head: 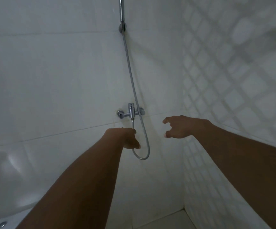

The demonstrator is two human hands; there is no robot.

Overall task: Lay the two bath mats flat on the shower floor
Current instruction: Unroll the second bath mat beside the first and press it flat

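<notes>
Both my bare arms stretch forward into the corner of a dim, white-tiled shower, seen from the head camera.

My left hand (pixel 130 138) is turned knuckles-up, right in front of the chrome shower hose (pixel 130 71), just where it drops from the mixer valve (pixel 130 112). The thumb tip shows at the lower edge of the hand, beside the hose loop. The fingers are hidden behind the back of the hand, so I cannot tell whether they close round the hose, only brush it, or hang free.

My right hand (pixel 180 127) hovers to the right of the valve, near the wall. Its fingers and thumb are loosely curled and apart, with a gap between them, and it holds and touches nothing.

From the valve the hose climbs to a wall bracket (pixel 122 28) at the top. Large plain tiles cover the left wall (pixel 51 71), and a small mosaic pattern covers the right wall (pixel 224 80). A strip of shower floor (pixel 175 219) shows at the bottom, and a glossy white fixture (pixel 10 171) sits at lower left.

Any mark on the valve is too small and dim to read. The two bath mats are outside this view.
</notes>
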